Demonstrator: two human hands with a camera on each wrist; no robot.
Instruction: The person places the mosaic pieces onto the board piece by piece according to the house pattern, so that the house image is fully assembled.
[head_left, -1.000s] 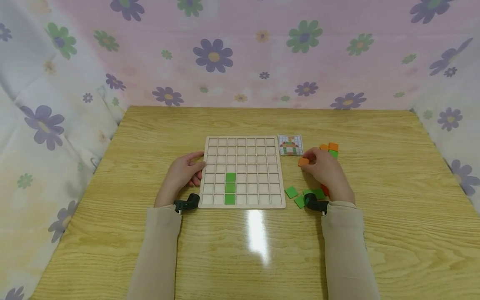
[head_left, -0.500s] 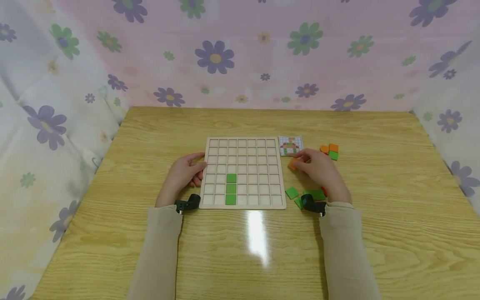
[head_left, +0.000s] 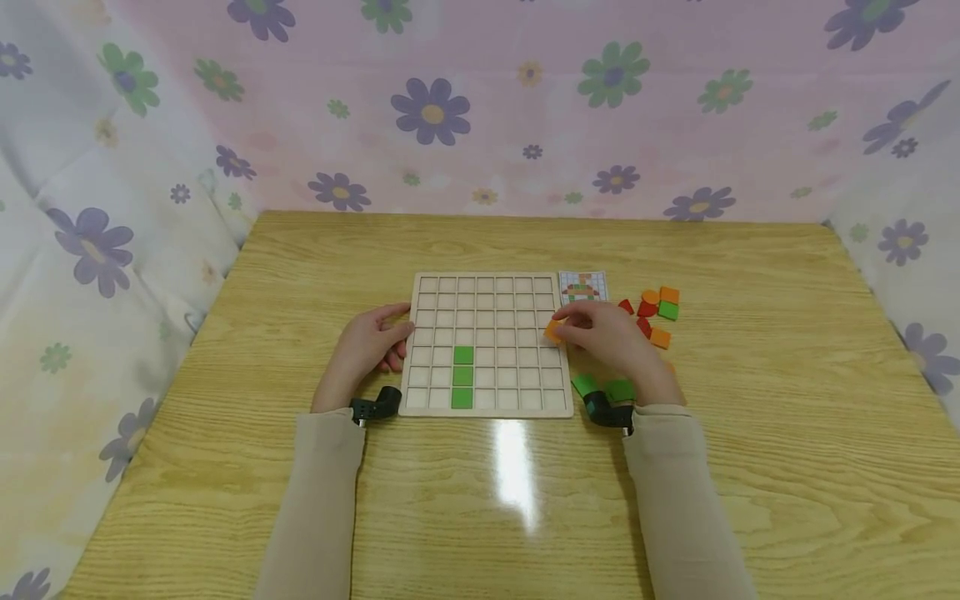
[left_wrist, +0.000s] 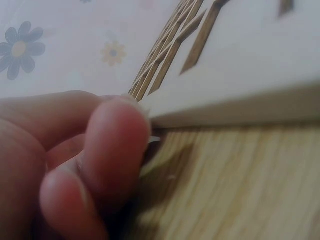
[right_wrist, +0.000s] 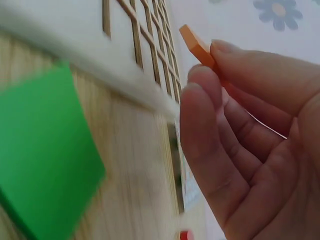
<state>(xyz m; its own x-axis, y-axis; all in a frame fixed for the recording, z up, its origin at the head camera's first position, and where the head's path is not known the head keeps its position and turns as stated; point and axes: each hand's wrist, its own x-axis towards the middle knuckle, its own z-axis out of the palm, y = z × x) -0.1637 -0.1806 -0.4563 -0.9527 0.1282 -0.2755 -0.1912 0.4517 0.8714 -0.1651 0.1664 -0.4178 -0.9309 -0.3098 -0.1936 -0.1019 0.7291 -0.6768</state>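
Note:
A pale wooden grid board (head_left: 485, 415) lies on the table, with several green square tiles (head_left: 462, 377) in one column near its front. Between thumb and fingertips my right hand (head_left: 611, 337) pinches an orange square tile (head_left: 552, 332), which is over the board's right edge in the head view. The right wrist view shows this orange tile (right_wrist: 197, 46) tilted and raised. My left hand (head_left: 365, 346) rests against the board's left edge, fingers loosely bent. In the left wrist view its fingertips (left_wrist: 117, 142) are by the board's side (left_wrist: 240, 107); the exact contact is partly hidden.
A small printed pattern card (head_left: 583, 286) lies by the board's upper right corner. Right of it are loose orange tiles (head_left: 660, 337), red pieces (head_left: 647, 309) and a green tile (head_left: 668, 311). More green tiles (head_left: 619, 390) lie near my right wrist.
My right hand has moved left with the orange tile, from beside the board to over its right edge. Red and orange pieces behind it have come into view. My left hand has stayed put.

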